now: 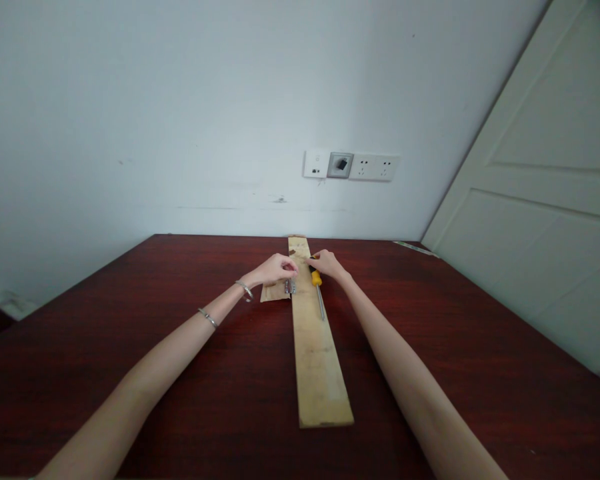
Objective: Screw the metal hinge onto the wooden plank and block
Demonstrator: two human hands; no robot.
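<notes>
A long pale wooden board [317, 360] lies lengthwise in front of me. My right hand [327, 262] is closed around the black end of a screwdriver [317, 277] with a yellow and black handle. Its metal shaft points back toward me over the board. My left hand [278, 268] is pinched over the board's left edge; whatever sits between its fingertips is too small to make out. Just below those fingers is a small shiny metal piece [290, 286], perhaps a hinge. It sits where a shorter wooden piece [274, 292] meets the long board.
Everything lies on a dark red wooden table [205, 400] pushed against a white wall. Several sockets and switches [351, 165] are set in the wall above it. A pale panelled door [545, 173] slants along the right. A thin strip [415, 249] lies at the table's back right edge.
</notes>
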